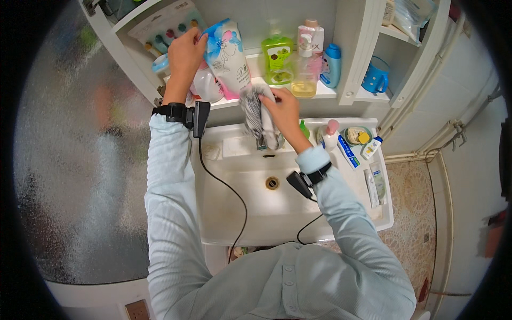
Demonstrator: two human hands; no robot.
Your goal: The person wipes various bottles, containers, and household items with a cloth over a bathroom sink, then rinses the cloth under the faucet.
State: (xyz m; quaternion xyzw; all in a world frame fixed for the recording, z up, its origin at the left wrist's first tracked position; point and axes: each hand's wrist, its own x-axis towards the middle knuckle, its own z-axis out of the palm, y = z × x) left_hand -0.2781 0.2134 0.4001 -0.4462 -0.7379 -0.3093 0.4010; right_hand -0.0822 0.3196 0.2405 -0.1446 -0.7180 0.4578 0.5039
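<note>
My left hand (188,50) pinches the upper left corner of a white and blue floral pouch (228,60), which leans on the cabinet's lower shelf. A crumpled grey-and-white striped cloth (260,116) hangs from my right hand (282,110), over the faucet at the back of the washbasin. To the left of the pouch stands a white and pink bottle (206,86), partly hidden by my left arm. Right of the pouch are a green pump bottle (276,60), a clear pump bottle with yellow liquid (304,78) and a blue bottle (331,66).
Below is the white washbasin (236,224). On its right ledge lie a toothpaste tube (349,152), a soap dish (352,137) and small tubes. A blue mug (376,76) stands in the right compartment. The open mirrored door (84,168) borders my left arm. Cables hang from both wrist devices.
</note>
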